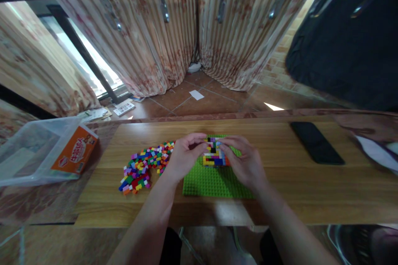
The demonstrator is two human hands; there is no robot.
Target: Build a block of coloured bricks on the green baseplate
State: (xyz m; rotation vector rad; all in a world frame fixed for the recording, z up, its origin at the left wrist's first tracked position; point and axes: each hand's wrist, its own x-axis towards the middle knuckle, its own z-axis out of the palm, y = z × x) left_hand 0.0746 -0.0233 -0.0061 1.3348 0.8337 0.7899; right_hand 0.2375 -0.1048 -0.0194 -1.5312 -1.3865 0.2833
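Note:
A multicoloured toy brick build [214, 158] stands on a green studded baseplate [205, 184]. My left hand [188, 153] is closed at the build's left side, its thumb and forefinger against the upper left edge. From the other side, my right hand [244, 159] grips the build, with thumb and fingertips at its upper right. The fingers cover parts of both sides, and any single small brick between them cannot be made out. Left of the baseplate lies a heap of loose toy bricks [143, 167] in many colours, partly behind my left wrist.
The wooden table [280, 198] carries a black phone [317, 143] at right. A clear plastic bin [37, 145] with an orange label stands at the left end. White paper [377, 153] lies at the far right. Curtains [168, 49] hang beyond the table.

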